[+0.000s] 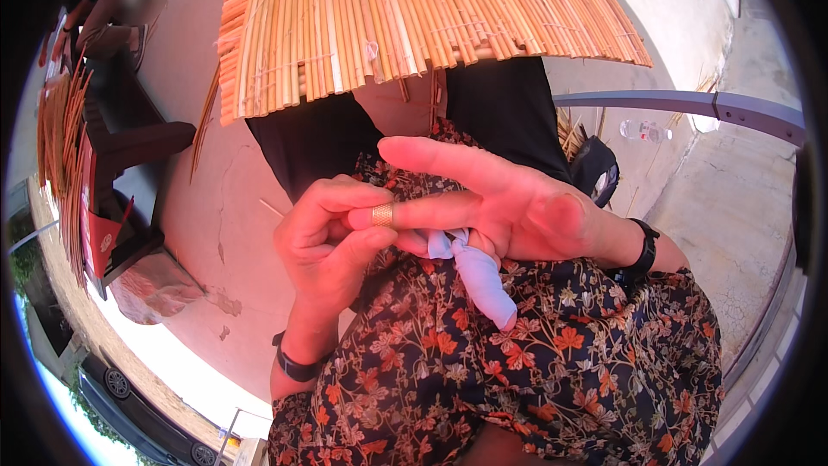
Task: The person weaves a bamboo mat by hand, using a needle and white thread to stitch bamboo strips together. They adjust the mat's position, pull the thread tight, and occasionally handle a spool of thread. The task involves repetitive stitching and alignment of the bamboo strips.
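Note:
My left hand (323, 229) pinches a gold dimpled ring thimble (382, 215) between thumb and fingers. The thimble sits around a stretched finger of my right hand (526, 207), close to that finger's tip. Other fingers of the right hand are spread, one pointing up and left. A pale lavender cloth strip (485, 280) is wrapped and knotted around another right-hand digit, which hangs downward with its tip showing. Beyond both hands, a mat of straw-coloured reeds (414, 17) lies in rows over my knees, and neither hand touches it.
A curved grey metal bar (673, 103) crosses at right, with a clear plastic bottle (645, 130) on the ground beyond it. More reeds (65, 155) lie by dark furniture (129, 147) at left. A person (116, 17) sits at the far left.

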The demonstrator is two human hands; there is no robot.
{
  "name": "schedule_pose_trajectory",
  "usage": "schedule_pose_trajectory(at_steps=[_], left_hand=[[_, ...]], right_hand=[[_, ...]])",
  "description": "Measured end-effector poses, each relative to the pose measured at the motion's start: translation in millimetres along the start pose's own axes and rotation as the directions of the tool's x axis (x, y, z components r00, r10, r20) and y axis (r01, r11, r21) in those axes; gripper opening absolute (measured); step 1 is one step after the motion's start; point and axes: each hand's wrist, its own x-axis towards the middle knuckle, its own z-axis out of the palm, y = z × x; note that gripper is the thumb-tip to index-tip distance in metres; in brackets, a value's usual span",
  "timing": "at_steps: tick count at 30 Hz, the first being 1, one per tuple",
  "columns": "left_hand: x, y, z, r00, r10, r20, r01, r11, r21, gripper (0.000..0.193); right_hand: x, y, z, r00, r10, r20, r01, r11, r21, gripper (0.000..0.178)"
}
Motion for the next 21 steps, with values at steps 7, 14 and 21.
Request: schedule_pose_trajectory(at_steps=[7,14,21], left_hand=[[-10.7,-7.6,-8.6,0.999,0.034,-0.033,-0.030,0.995,0.098,0.019],[-2.9,8.9,-12.1,0.944,-0.211,-0.252,0.165,0.968,-0.191,0.022],[3.4,0.1,0.9,0.999,-0.038,0.038,0.033,0.992,0.119,0.037]], right_hand=[[-3.0,4.0,-0.9,1.000,-0.013,0.019,0.011,0.992,0.127,0.118],[-4.0,12.7,-13.8,0.986,-0.168,0.019,0.162,0.971,0.177,0.105],[-0.4,8.7,-10.1,0.998,-0.039,0.046,0.029,0.983,0.184,0.114]])
